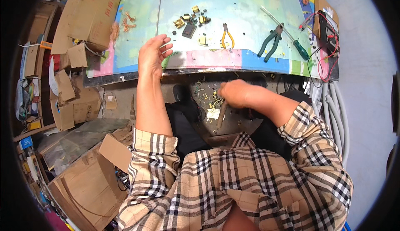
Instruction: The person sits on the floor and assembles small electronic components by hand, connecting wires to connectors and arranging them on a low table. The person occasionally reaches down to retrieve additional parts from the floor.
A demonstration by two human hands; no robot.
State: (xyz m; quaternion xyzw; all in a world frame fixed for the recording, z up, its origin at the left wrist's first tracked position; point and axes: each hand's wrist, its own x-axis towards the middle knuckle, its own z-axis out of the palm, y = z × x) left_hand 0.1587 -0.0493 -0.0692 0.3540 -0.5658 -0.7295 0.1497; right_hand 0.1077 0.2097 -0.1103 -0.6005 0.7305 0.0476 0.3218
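My left hand (154,53) is over the near edge of the table, its fingers loosely bent and apart. A long thin metal rod (158,16) runs away from behind it, and its near end is hidden by the hand. My right hand (236,94) is below the table edge, closed around a brown wooden handle (221,115) pointing down toward my lap. Whatever is at that handle's other end is hidden. On the table lie a black plastic case (189,30), small yellow-and-black parts (203,19), a yellow component (203,40) and orange-handled cutters (227,37).
Green-handled pliers (271,43) and a green screwdriver (301,50) lie at the right. Beyond them is a black device (328,33) with red and black leads. Copper wire bundles (127,22) lie on the left. Cardboard boxes (93,16) line the left side. Scraps (211,99) litter the floor.
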